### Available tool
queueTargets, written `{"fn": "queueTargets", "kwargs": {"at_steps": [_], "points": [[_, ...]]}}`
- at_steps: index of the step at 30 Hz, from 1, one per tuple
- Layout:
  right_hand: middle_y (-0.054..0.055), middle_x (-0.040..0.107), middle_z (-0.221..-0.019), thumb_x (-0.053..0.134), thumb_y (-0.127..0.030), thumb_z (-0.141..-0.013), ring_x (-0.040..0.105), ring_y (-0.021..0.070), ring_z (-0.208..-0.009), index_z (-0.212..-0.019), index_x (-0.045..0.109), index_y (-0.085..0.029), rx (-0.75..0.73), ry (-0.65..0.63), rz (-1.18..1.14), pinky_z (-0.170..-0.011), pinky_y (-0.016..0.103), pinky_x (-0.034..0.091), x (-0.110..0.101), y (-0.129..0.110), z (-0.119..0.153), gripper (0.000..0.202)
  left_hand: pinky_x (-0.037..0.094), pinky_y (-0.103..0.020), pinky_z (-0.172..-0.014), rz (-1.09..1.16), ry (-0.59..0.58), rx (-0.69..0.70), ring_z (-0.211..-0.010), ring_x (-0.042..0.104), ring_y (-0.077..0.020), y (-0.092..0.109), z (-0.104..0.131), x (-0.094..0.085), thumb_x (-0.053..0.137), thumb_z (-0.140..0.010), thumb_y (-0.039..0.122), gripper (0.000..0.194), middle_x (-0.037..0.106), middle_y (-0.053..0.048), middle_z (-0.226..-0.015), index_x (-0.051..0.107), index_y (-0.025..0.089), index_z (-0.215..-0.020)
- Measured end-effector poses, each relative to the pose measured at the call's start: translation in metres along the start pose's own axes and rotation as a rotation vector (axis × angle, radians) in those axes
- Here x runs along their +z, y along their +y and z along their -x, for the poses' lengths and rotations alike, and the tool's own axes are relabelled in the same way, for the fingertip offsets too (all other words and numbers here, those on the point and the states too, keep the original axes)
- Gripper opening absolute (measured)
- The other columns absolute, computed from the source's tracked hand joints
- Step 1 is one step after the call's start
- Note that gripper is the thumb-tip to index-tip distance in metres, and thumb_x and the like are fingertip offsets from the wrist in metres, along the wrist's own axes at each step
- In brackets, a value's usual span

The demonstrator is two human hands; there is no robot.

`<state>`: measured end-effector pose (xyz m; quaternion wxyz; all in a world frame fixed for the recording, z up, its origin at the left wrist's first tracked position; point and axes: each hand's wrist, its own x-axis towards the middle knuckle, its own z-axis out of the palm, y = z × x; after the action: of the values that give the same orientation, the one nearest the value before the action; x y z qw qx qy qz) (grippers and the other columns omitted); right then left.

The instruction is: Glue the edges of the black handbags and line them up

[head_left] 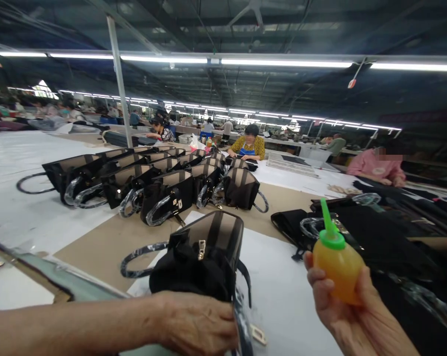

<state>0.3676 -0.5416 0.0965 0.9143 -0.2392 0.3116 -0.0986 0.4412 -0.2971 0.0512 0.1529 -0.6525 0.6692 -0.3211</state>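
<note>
My right hand (342, 311) is wrapped round a soft squeeze bottle (340, 264) of orange-yellow liquid, with a green cap and a pointed green nozzle tilted up. A black handbag (204, 257) with see-through beige-striped panels lies on its side in front of me. My left hand (197, 321) is closed on the near end of this handbag, by a plastic-wrapped handle; its fingertips are hidden. Another wrapped handle (143, 259) loops out to the left. A gold zip pull (201, 249) hangs on the bag. Near my left hand, a gold metal fitting (258, 334) lies on white paper.
Rows of similar black handbags (167, 193) stand further back on the table. More black bags (386, 247) lie piled at right. A greenish clear sheet (71, 279) lies at left. Co-workers sit across, one in a yellow top (250, 144), another in pink (377, 165). A post (119, 81) rises behind.
</note>
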Motion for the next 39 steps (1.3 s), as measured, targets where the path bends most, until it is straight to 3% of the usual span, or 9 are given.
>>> {"fn": "queueTargets", "kwargs": {"at_steps": [3,8,11,19,24,27,30,34,39], "points": [[0.005,0.063,-0.107,0.064,-0.055,-0.073,0.062,0.017,-0.092,-0.104,0.063,-0.028,0.016,-0.159,0.035,-0.082,0.025,0.052,0.03,0.019,-0.001,0.042,0.049,-0.044,-0.067,0.007,0.128,0.367,-0.108,0.049,-0.0216,0.005,0.016,-0.001,0.043,-0.073,0.026,0.038,0.058,0.006,-0.116,0.067,0.04,-0.1],[0.006,0.065,-0.094,0.059,-0.054,-0.079,0.053,0.0229,-0.11,-0.095,0.065,-0.022,0.052,-0.625,0.066,-0.099,0.044,0.038,0.079,0.059,-0.03,0.036,0.044,-0.033,-0.095,0.039,-0.032,0.435,-0.105,0.054,-0.0183,0.01,0.035,-0.006,0.051,-0.067,0.018,0.028,0.066,0.004,-0.097,0.071,0.037,-0.072],[0.011,0.063,-0.097,0.065,-0.049,-0.077,0.046,0.0282,-0.117,-0.097,0.064,-0.014,0.097,-0.725,0.101,-0.1,0.048,0.033,0.099,0.078,-0.05,0.04,0.036,-0.025,-0.104,0.062,-0.138,0.414,-0.105,0.054,-0.0148,0.012,0.049,-0.011,0.05,-0.071,0.016,0.027,0.067,0.006,-0.096,0.07,0.034,-0.072],[0.016,0.063,-0.1,0.065,-0.043,-0.079,0.042,0.0345,-0.119,-0.101,0.064,-0.015,0.247,-0.684,0.117,-0.093,0.06,0.033,0.103,0.092,-0.042,0.036,0.026,-0.029,-0.113,0.129,-0.274,0.173,-0.123,0.04,-0.0173,-0.009,0.122,-0.028,0.041,-0.085,0.014,0.031,0.055,0.001,-0.123,0.064,0.023,-0.103],[0.017,0.063,-0.103,0.067,-0.038,-0.078,0.046,0.0354,-0.115,-0.104,0.062,-0.013,0.317,-0.574,0.122,-0.09,0.06,0.038,0.114,0.11,-0.028,0.037,0.024,-0.023,-0.112,0.284,-0.349,-0.168,-0.127,0.036,-0.0099,0.005,0.199,-0.015,0.044,-0.085,0.008,0.039,0.052,0.004,-0.129,0.053,0.023,-0.12],[0.018,0.063,-0.104,0.066,-0.04,-0.079,0.049,0.0348,-0.112,-0.105,0.061,-0.011,0.307,-0.529,0.122,-0.088,0.059,0.041,0.12,0.117,-0.028,0.04,0.028,-0.031,-0.109,0.349,-0.387,-0.433,-0.124,0.041,-0.0164,0.006,0.235,-0.012,0.048,-0.083,0.011,0.036,0.055,-0.004,-0.125,0.055,0.019,-0.117],[0.018,0.063,-0.101,0.067,-0.042,-0.078,0.05,0.0351,-0.11,-0.103,0.062,-0.009,0.296,-0.508,0.129,-0.087,0.058,0.042,0.121,0.119,-0.03,0.042,0.037,-0.036,-0.1,0.316,-0.297,-0.909,-0.112,0.052,-0.0211,-0.012,0.22,-0.026,0.042,-0.084,0.012,0.028,0.062,-0.008,-0.113,0.061,0.017,-0.103],[0.018,0.065,-0.095,0.065,-0.043,-0.079,0.049,0.0355,-0.112,-0.102,0.062,-0.009,0.258,-0.537,0.15,-0.087,0.058,0.043,0.121,0.121,-0.029,0.041,0.043,-0.034,-0.092,0.519,-0.123,-1.489,-0.108,0.054,-0.0217,-0.044,0.14,-0.049,0.045,-0.084,0.036,0.047,0.056,-0.009,-0.122,0.04,0.019,-0.127],[0.019,0.065,-0.094,0.066,-0.04,-0.079,0.05,0.0367,-0.11,-0.101,0.062,-0.01,0.277,-0.51,0.177,-0.084,0.058,0.044,0.121,0.121,-0.024,0.038,0.048,-0.032,-0.073,0.954,-0.398,-1.664,-0.092,0.06,-0.027,-0.076,0.087,-0.015,0.061,-0.063,0.053,0.057,0.062,-0.012,-0.103,0.053,0.013,-0.103]]}}
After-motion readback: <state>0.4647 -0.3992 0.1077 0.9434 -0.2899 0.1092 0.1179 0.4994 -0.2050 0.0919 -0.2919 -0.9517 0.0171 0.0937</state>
